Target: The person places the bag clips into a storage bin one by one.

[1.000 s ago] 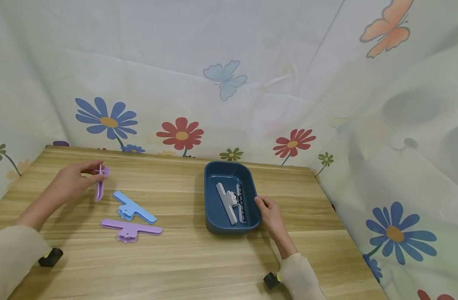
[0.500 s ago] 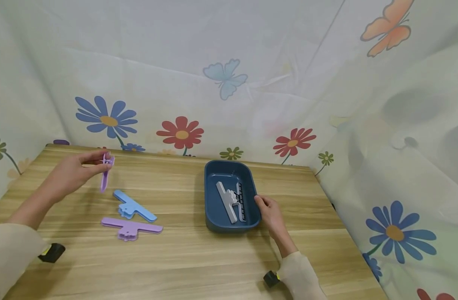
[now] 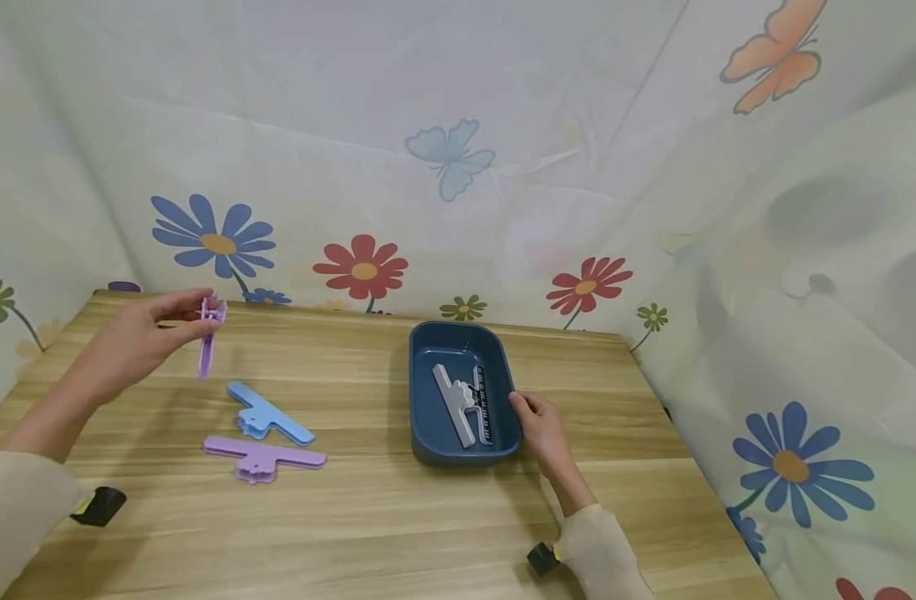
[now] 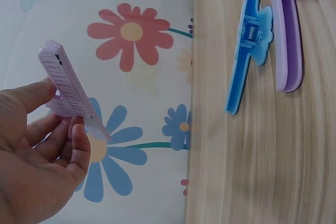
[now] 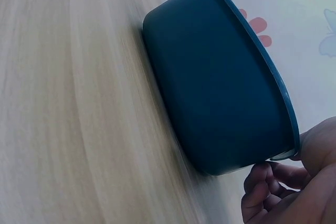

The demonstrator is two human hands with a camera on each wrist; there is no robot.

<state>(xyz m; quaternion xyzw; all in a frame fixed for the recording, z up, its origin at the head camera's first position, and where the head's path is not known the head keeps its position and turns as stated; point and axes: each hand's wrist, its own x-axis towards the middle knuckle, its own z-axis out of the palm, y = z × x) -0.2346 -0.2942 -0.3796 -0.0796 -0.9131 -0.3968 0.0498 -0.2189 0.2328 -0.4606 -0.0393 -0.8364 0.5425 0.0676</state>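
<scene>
My left hand (image 3: 131,346) pinches a purple bag clip (image 3: 206,358) between thumb and fingers, raised over the back left of the table. In the left wrist view this clip (image 4: 67,80) shows a long, finely lined bar slanting above the fingertips. On the table nearby lie a blue bag clip (image 3: 266,414) and, nearer the front, a second purple bag clip (image 3: 277,454). My right hand (image 3: 543,429) grips the right rim of a dark blue plastic bin (image 3: 420,452), fingers partly under its lip in the right wrist view. Inside are a grey bag clip (image 3: 453,406) and a grey-and-black one (image 3: 484,408).
The wooden table (image 3: 367,525) ends at the back and right against a white cloth (image 3: 315,150) printed with flowers and butterflies. Small black devices (image 3: 101,506) sit at both wrists, by the sleeves.
The left hand has lifted the purple bag clip up and toward the table's back edge, then shifted slightly left. The right hand, bin and other clips have stayed put.
</scene>
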